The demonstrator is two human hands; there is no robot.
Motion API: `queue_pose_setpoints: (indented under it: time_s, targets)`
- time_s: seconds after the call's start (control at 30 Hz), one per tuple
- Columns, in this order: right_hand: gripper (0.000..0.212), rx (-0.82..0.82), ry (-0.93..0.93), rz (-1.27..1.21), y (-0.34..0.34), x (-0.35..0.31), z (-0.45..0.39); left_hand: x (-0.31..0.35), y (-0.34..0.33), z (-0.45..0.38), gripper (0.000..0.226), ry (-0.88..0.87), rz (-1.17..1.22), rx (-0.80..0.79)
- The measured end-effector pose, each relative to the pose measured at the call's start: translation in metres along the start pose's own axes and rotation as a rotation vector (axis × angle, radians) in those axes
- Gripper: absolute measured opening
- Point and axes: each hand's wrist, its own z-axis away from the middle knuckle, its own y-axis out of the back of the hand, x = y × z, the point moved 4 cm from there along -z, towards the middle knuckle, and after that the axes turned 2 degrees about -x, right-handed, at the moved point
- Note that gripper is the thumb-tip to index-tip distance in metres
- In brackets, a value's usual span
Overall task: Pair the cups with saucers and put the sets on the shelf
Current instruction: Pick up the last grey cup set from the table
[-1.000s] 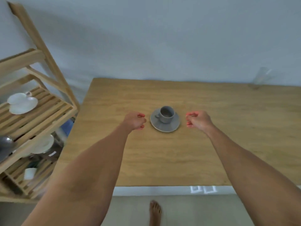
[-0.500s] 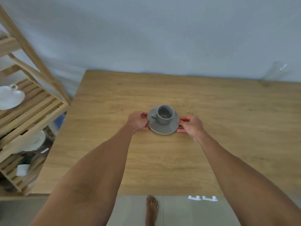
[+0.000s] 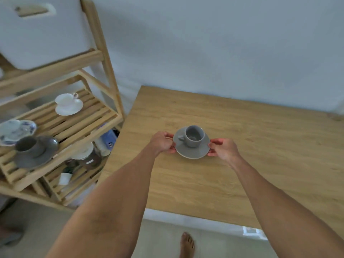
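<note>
Both hands, left hand (image 3: 161, 142) and right hand (image 3: 224, 148), pinch opposite saucer (image 3: 193, 150) edges with closed fingers, keeping the cup (image 3: 193, 135) level above the desk (image 3: 260, 146)

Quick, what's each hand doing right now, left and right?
Left hand: closed on the left rim of the grey saucer, which carries the grey cup.
Right hand: closed on the saucer's right rim.

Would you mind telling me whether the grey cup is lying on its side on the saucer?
No, the grey cup stands upright on the saucer, its open mouth facing up.
</note>
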Motion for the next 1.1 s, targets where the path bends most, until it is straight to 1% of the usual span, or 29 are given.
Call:
queue_pose_setpoints:
  time_s: [0.17,0.27,0.4,0.47,0.57,0.67,0.77,0.87,0.97,1.03,1.1]
  targets:
    - [0.025,-0.069,0.071,0.059,-0.075,-0.032,0.018,-0.022,0.077,0.021,0.02,-0.013,0.024,0.081]
    - [0.025,-0.14,0.117,0.103,-0.124,-0.048,0.017,-0.037,0.126,0.029,0.02,-0.032,0.034,0.161]
    - [0.024,-0.241,0.165,0.16,-0.188,-0.076,0.01,-0.053,0.187,0.04,0.02,0.003,0.097,0.257]
    - [0.021,-0.293,0.183,0.165,-0.219,-0.091,0.004,-0.059,0.216,0.042,0.017,0.021,0.131,0.283]
    - [0.02,-0.37,0.204,0.191,-0.267,-0.114,-0.009,-0.068,0.254,0.045,0.021,0.073,0.253,0.336]
    - [0.02,-0.445,0.226,0.224,-0.313,-0.134,-0.023,-0.071,0.284,0.049,0.023,0.111,0.445,0.381]
    - [0.023,-0.509,0.233,0.244,-0.35,-0.152,-0.038,-0.072,0.309,0.044,0.024,0.127,0.419,0.469]
    - [0.022,-0.537,0.273,0.291,-0.38,-0.17,-0.049,-0.076,0.329,0.031,0.03,0.155,0.51,0.499]
    - [0.023,-0.559,0.262,0.319,-0.406,-0.182,-0.067,-0.085,0.341,0.012,0.032,0.101,0.546,0.532]
    - [0.026,-0.583,0.261,0.343,-0.423,-0.186,-0.08,-0.095,0.349,-0.003,0.036,0.057,0.544,0.615]
    - [0.027,-0.599,0.26,0.362,-0.439,-0.188,-0.091,-0.104,0.356,-0.017,0.034,0.067,0.578,0.659]
